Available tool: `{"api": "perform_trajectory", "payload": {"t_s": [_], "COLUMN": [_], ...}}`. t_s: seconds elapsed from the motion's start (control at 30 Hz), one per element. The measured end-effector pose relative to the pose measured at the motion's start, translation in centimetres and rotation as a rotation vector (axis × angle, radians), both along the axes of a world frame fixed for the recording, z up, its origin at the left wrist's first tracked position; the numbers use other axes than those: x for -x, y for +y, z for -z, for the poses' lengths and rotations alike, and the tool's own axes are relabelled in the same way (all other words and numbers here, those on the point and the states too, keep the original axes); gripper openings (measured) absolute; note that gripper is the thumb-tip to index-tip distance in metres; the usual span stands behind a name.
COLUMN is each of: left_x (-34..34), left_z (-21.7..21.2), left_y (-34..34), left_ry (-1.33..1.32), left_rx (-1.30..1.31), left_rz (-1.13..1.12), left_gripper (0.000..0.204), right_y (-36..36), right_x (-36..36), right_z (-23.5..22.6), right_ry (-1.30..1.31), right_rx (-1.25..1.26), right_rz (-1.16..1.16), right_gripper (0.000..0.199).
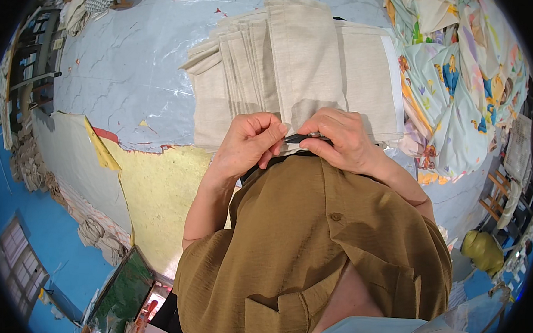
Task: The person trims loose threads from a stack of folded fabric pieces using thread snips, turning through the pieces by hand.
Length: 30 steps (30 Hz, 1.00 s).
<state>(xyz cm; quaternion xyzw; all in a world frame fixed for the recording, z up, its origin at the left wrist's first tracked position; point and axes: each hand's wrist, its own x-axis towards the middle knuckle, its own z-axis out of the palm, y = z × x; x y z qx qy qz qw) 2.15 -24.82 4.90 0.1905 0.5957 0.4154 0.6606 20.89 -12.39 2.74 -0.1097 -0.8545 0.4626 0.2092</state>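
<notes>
Table [123, 83]: grey marbled cover, runs out beyond the fingers and to both sides. Cover is torn; a yellow patch [165, 190] shows left of the fingers, on the body side.

Olive-brown shirt [281, 226]: directly on the body side of the fingers, buttoned front, close to the table edge.

Printed cloth heap [456, 96]: right of the fingers and beyond, well apart from them. Crumpled, pale blue ground, multicolour figures.

Beige cloth stack [305, 50]: just beyond the fingers, its near edge under both hands. Several folded layers, overlapping and fanned toward the left; one long fold lies on top, pointing away from the fingers. White strip [393, 81] along the right edge, right of the fingers.

Green bundle [483, 251]: far right of the fingers, body side, well apart.

Right hand [340, 135]: thumb and fingers clamped on a small dark tool.

Left hand [250, 143]: fingers curled, thumb pressed to the index. Can't tell if anything thin is pinched there.

Dark tool [295, 139]: sits in the right fingers, narrow end pointing left, just beside the left fingertips. Exact type can't be read; mostly covered by the grip.
</notes>
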Motion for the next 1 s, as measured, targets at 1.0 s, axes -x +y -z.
{"api": "perform_trajectory", "payload": {"t_s": [1.0], "left_x": [2.1], "left_z": [0.4], "left_y": [0.2], "left_ry": [0.239], "left_rx": [0.063], "left_rz": [0.069], "left_gripper": [0.021], "right_y": [3.5], "right_x": [-8.8], "right_z": [1.7], "right_ry": [-0.003], "right_rx": [0.559], "right_rz": [0.569], "right_gripper": [0.019]}}
